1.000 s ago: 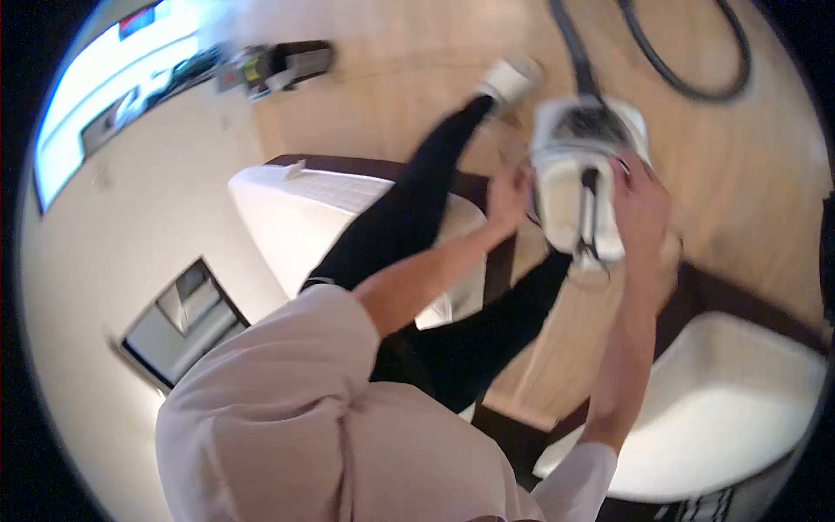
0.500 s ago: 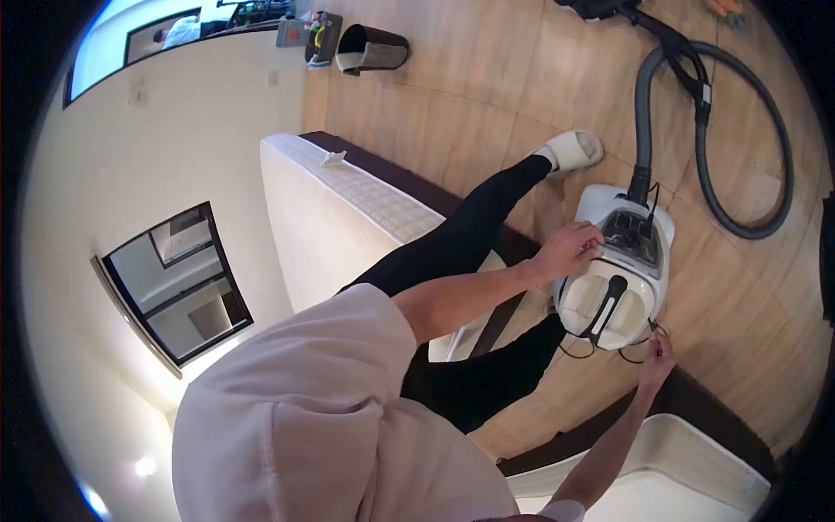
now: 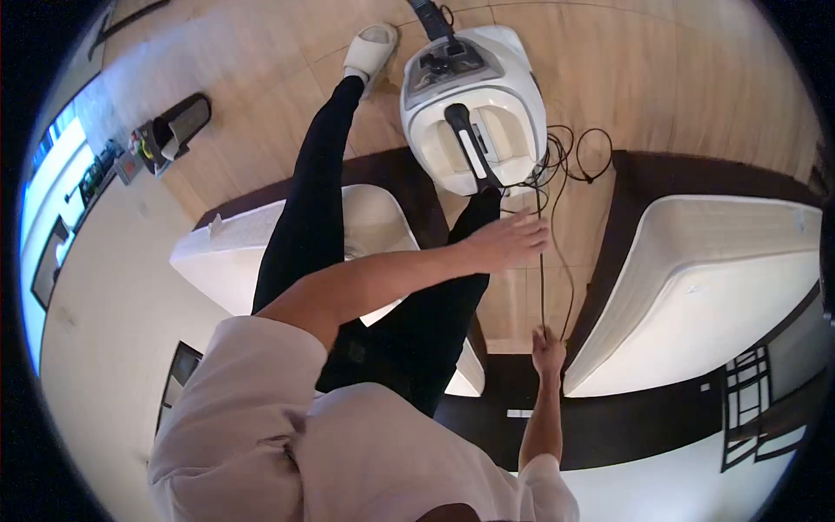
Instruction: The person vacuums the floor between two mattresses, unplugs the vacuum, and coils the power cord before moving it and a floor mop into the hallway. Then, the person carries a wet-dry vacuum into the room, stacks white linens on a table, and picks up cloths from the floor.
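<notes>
A white canister vacuum cleaner with a black handle and a dark clear cover stands on the wooden floor. Thin black cord comes from its rear, loops loosely beside it and runs toward my right hand, whose fingers are closed on it. Slightly blurred, my left hand hovers below the vacuum's rear, palm down with fingers stretched out, close to the cord. Nothing shows in its grasp. Beside the vacuum is my slippered foot.
Two white mattresses on dark bed bases flank the floor gap where the cord runs. A dark bin lies at the upper left near the wall. The vacuum's hose leaves the top edge.
The view has turned, bringing both beds into sight. My left hand has left the vacuum's top. My right hand has moved away from the vacuum, and a long stretch of cord now shows.
</notes>
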Available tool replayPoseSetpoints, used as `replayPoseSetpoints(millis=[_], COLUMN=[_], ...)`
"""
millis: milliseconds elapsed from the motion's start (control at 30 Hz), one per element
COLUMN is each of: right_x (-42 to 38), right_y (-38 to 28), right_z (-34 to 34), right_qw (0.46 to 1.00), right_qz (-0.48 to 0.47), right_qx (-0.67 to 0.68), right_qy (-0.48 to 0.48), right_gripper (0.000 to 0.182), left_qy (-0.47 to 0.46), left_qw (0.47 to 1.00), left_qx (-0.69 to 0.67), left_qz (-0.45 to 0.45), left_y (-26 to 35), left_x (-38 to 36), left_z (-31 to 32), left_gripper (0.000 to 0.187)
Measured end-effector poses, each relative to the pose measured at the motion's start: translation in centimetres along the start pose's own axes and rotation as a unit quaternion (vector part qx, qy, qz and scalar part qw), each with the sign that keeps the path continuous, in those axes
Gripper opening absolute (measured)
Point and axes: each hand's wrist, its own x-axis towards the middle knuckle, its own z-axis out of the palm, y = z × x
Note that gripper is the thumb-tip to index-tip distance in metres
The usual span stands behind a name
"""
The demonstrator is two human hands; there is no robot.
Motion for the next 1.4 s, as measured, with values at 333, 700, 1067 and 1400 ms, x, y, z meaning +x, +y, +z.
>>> replayPoseSetpoints(millis=[333, 700, 1067, 1400], right_x=[-5.6, 19.6, 35.4, 26.3], right_y=[5.2, -22.5, -21.4, -1.6], right_z=[-7.9, -18.0, -14.7, -2.4], right_qw=[0.985, 0.883, 0.955, 0.993], right_qz=[0.104, -0.388, -0.185, -0.051], right_qx=[-0.062, 0.189, 0.169, -0.055], right_qy=[0.121, 0.184, 0.156, 0.087], right_gripper=[0.015, 0.014, 0.03, 0.033], left_qy=[-0.128, 0.3, 0.368, 0.39], left_qw=[0.974, 0.467, 0.727, 0.758], left_qx=[-0.086, -0.635, -0.306, -0.292], left_qz=[-0.164, -0.537, -0.493, -0.433], left_y=[-1.4, -9.9, -15.7, -17.0], left_x=[-9.1, -16.2, -11.9, -11.1], left_z=[5.4, -3.4, -6.4, -6.2], left_gripper=[0.024, 0.011, 0.018, 0.016])
